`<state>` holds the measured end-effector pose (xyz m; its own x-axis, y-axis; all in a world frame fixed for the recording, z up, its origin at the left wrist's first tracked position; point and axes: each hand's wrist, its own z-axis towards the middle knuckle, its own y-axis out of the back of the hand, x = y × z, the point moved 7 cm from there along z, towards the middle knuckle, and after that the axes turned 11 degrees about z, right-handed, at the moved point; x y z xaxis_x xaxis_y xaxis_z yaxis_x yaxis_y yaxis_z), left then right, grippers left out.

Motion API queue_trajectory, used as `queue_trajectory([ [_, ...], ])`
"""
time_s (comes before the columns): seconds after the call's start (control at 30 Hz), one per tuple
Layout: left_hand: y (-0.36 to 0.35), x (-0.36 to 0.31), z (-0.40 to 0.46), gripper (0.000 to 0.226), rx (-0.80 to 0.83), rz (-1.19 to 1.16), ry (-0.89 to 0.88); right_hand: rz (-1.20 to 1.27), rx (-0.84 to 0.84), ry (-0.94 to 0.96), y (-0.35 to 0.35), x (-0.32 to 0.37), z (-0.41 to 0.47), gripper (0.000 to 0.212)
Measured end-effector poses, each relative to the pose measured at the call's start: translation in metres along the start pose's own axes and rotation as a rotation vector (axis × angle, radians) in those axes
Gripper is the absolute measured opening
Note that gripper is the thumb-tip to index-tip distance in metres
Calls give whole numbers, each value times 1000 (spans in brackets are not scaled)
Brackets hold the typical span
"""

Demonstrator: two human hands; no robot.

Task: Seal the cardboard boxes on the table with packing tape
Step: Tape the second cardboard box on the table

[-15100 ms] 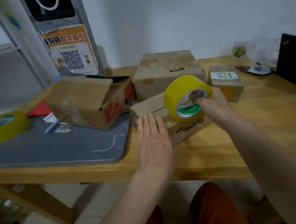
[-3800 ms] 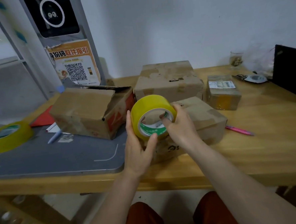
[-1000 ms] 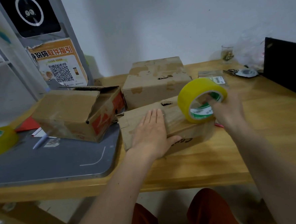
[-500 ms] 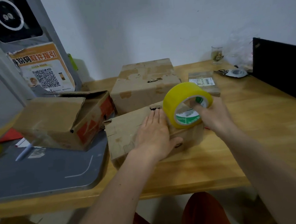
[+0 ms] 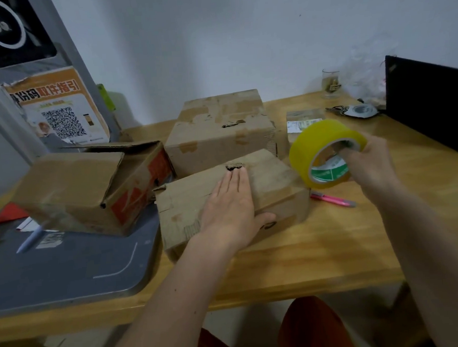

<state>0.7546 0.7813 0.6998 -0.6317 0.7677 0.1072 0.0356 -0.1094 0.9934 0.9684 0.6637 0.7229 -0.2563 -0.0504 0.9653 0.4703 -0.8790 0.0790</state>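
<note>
**Flat box pinned down, tape roll out past its right end**

Far left there's a grey board (image 5: 67, 266) lying on the wooden table (image 5: 321, 251), with a pen (image 5: 29, 240) and some paper scraps on it. Sitting partly on that board is an open cardboard box (image 5: 70, 188) with its flaps up and red print on the side. Behind it a QR-code poster (image 5: 58, 114) leans on a metal frame.

In the middle, a bigger closed box (image 5: 220, 131) sits at the back, and touching its front is the flat box (image 5: 232, 197) being worked on. The left hand (image 5: 231, 210) lies palm-down on top of it, fingers straight and together, thumb hooked over the near edge.

To the right, the right hand (image 5: 369, 164) grips the yellow tape roll (image 5: 326, 154), fingers curled into its core, holding it just off the flat box's right end. A pink pen (image 5: 331, 199) lies on the table under it. A small labelled box (image 5: 303, 119) sits behind the roll, then a glass (image 5: 331, 84), keys (image 5: 352, 109) and a black screen (image 5: 430, 104) at the far right.
</note>
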Motion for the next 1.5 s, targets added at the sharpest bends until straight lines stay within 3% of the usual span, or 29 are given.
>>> queue_trajectory([
  [0.33, 0, -1, 2, 101, 28, 11, -9, -111, -36, -51, 10, -15, 6, 25],
  [0.5, 7, -15, 15, 116, 147, 100, 49, -120, -15, -24, 7, -9, 8, 28],
  [0.63, 17, -52, 40, 115, 65, 90, -87, -139, 11, -3, 8, -5, 3, 30],
  [0.7, 13, -57, 48, 108, 23, 73, -120, -54, 6, -39, 9, -6, 1, 18],
  [0.77, 8, -54, 51, 102, -7, 70, -117, 168, -29, -195, 10, -24, -3, 2],
  [0.87, 5, -53, 51, 99, -33, 69, -116, 677, 12, -538, -19, -66, -23, 35],
  [0.93, 6, -53, 50, 98, -39, 63, -116, 871, 73, -645, -45, -76, -39, 35],
  [1.1, 4, -51, 48, 97, -24, 43, -124, 864, 12, -728, -45, -86, -42, 7],
  [1.3, 4, -41, 42, 109, 9, 26, -125, 776, 19, -783, -43, -91, -42, 4],
  [1.5, -6, 28, 9, 120, 50, 64, 121, 806, 12, -799, -42, -84, -47, 2],
])
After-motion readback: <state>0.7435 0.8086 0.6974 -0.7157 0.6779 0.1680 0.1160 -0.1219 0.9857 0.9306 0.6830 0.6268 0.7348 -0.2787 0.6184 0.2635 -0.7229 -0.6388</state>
